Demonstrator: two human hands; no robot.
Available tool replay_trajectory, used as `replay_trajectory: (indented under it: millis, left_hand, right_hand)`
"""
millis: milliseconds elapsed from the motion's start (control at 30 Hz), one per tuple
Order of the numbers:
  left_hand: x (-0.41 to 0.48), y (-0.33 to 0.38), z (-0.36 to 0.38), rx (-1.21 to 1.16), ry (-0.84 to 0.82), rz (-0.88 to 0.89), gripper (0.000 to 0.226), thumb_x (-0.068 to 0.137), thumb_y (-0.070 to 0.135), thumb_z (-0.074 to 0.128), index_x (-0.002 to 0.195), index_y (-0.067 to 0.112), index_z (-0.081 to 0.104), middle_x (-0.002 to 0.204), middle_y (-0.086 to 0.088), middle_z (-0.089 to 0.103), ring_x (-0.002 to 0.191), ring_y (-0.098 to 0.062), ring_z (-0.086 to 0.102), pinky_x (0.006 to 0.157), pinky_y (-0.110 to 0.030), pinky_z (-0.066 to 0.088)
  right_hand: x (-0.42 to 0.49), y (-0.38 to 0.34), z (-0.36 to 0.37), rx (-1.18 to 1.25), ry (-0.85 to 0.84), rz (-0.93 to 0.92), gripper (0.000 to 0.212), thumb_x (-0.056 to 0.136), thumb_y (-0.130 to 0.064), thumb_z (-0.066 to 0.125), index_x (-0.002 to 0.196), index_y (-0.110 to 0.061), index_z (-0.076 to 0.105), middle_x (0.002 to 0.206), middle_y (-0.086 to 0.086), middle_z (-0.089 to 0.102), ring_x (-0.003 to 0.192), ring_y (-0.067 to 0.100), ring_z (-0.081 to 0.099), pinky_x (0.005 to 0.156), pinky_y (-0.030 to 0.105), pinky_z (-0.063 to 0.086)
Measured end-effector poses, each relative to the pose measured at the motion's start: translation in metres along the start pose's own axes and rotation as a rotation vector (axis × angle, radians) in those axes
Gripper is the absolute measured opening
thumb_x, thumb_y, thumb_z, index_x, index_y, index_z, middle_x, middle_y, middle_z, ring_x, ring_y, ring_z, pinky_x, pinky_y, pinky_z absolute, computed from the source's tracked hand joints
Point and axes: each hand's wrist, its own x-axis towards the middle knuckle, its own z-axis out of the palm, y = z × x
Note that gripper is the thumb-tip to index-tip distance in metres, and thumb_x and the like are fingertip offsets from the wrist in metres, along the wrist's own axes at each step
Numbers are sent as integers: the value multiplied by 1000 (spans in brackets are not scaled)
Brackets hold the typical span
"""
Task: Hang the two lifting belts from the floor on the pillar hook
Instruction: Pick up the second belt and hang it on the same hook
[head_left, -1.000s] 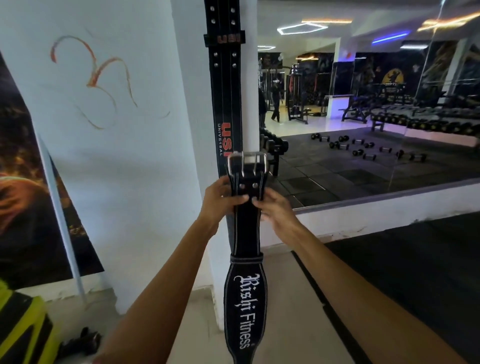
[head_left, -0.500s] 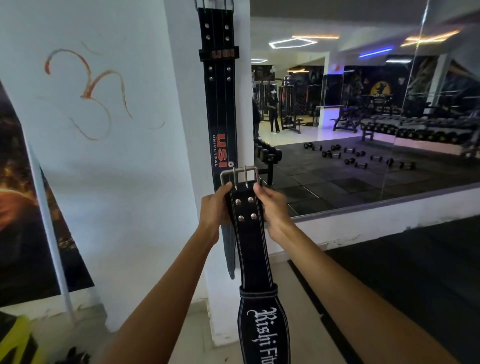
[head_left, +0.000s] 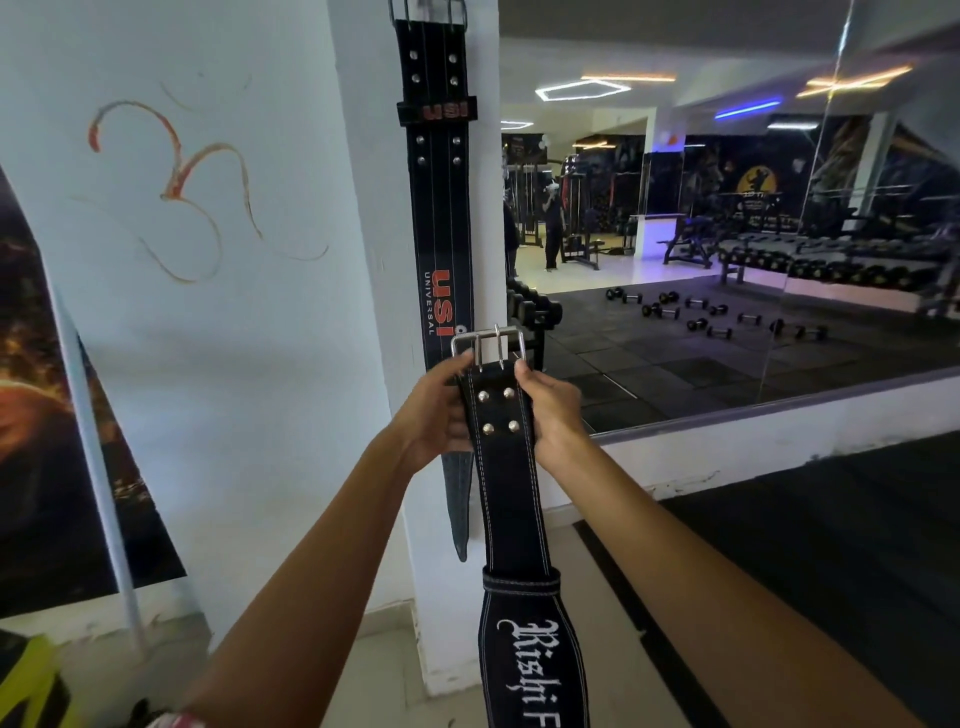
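A black USI lifting belt hangs down the front of the white pillar, its metal buckle at the frame's top edge; the hook itself is out of view. I hold a second black belt with white "Rishi Fitness" lettering upright in front of the pillar. Its silver buckle points up. My left hand grips the belt's left edge just below the buckle. My right hand grips its right edge. The belt's wide end drops out of the bottom of the frame.
A large wall mirror to the right reflects the gym with dumbbells on a dark mat. A poster leans on the left wall. A yellow-and-black object lies at the bottom left. Dark floor mat lies right.
Both hands have lifted the Rishi Fitness belt higher along the pillar, and my view has tilted up, so the hanging belt's buckle now shows at the top.
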Motion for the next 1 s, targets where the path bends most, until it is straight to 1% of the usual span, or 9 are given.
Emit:
replay_trajectory:
  millis: [100,267,367,433,533,667,767,867,1000]
  left_hand:
    - [3,1,5,-49,43,-18,47,90,52,41,87,10,62,75,-6,69,70,-22,65,66,-33,50]
    - [4,5,9,17,72,-98,38,86,51,52,88,14,61,80,-4,65,75,-20,64,61,-31,51]
    - [2,12,-1,31,38,-128,27,86,40,53,89,14,60,78,-4,63,74,-21,65,59,-32,53]
    - [4,10,0,75,96,-42,25,89,35,48,92,13,60,77,-3,63,71,-19,64,59,-30,52]
    - [15,-3,11,87,377,222,42,93,39,44,97,3,66,80,-9,68,70,-20,64,64,-31,52]
    - [21,-10,23,119,630,435,54,97,44,35,91,1,67,89,-16,70,81,-29,66,77,-41,51]
    - [19,-10,32,171,646,483,47,99,39,31,86,6,62,76,-4,64,72,-20,61,69,-34,49]
    - [22,-11,35,221,702,470,47,100,38,28,86,7,60,78,-5,63,77,-22,60,71,-34,47]
    - [30,-9,35,298,744,435,54,100,40,25,95,2,63,92,-14,66,85,-29,61,79,-39,47]
  right_hand:
    - [0,0,-3,-7,3,14,16,86,-21,63,83,-7,69,87,16,69,81,32,66,82,46,56]
    - [-3,7,3,6,25,35,23,85,-19,64,98,0,68,80,12,68,75,30,64,81,47,56]
    - [-6,7,6,-13,23,39,14,85,-19,64,83,-7,70,77,10,67,77,30,64,83,47,55]
    - [-9,7,7,-14,11,39,15,86,-20,62,74,-13,68,74,9,66,74,29,65,80,45,56]
    - [-9,5,15,-20,-32,-24,22,89,-24,57,69,-15,64,71,8,64,70,27,63,77,43,54]
    - [-5,-2,35,-140,5,-69,43,83,-49,56,87,-7,63,84,13,66,83,32,65,79,42,53]
    - [0,-9,37,-148,9,44,63,70,-67,59,95,-9,64,92,12,68,89,29,66,86,43,55]
    - [5,-11,31,-160,-96,147,79,56,-66,68,109,-9,63,103,12,69,96,27,65,91,43,53]
    - [5,-14,20,-183,-230,155,54,74,-50,65,111,-10,66,106,13,70,100,29,66,90,41,53]
